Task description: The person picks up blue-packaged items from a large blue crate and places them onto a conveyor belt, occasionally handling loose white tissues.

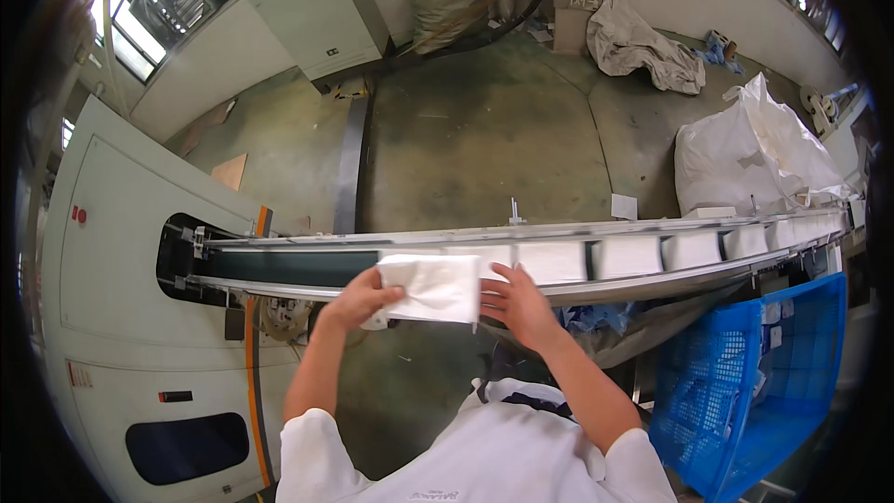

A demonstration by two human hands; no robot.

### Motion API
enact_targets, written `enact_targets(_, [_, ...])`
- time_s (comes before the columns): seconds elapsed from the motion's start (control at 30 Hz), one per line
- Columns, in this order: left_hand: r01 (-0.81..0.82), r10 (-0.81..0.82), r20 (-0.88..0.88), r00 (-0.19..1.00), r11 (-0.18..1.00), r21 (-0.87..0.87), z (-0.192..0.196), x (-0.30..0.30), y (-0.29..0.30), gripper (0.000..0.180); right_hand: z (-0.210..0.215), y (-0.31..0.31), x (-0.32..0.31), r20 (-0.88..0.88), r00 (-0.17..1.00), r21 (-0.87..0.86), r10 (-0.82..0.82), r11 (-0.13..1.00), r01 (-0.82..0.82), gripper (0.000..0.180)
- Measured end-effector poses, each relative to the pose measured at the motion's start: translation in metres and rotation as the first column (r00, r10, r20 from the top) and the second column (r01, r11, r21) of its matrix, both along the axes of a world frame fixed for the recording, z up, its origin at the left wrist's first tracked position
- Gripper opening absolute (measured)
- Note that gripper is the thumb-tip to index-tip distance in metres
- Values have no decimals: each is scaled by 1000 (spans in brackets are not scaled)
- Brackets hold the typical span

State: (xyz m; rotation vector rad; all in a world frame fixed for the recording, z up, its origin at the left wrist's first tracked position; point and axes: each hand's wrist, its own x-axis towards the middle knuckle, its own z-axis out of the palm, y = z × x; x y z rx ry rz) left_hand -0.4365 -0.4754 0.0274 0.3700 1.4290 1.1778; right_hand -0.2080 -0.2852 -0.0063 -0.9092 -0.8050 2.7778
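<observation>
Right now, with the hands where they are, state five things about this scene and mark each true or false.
1. The left hand holds a flat white piece. True.
2. The right hand is out of view. False: it is at the flat white piece's right edge.
3. More white pieces lie on the conveyor. True.
4. The crate at lower right is yellow. False: it is blue.
5. A white sack stands beyond the conveyor, at right. True.

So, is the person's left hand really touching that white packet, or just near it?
Touching. The head view shows the left hand at the white packet's left end, its thumb lying over the upper face.
</observation>
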Motion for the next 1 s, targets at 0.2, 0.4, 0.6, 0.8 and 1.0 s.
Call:
enact_targets(0.2, [-9, 33, 167, 985, 989, -146, -46, -124, -28, 55, -4, -7, -80, 54, 995, 108, 82, 990, -87, 61])
enact_targets(0.4, [240, -332, -100, 938, 829, -505, -181, -172, -26, 17, 2, 47, 25, 36, 997, 317, 74, 945, -81, 43])
enact_targets(0.6, [-5, -98, -198, 975, 887, -461, -142, -87, 37, 13, 69, 85, 234, 50, 972, 613, -230, 776, 152, 34])
enact_targets(0.8, [36, -197, -504, 841, 950, -311, -51, 24, 84, 34, 94, 173, 537, 177, 489, 921, -854, 318, 222, 29])
enact_targets(1.0, [233, -273, -532, 801, 962, -143, 2, 235, 166, 34, -107, 289, 726, 426, 105, 901, -898, 433, 42, 48])
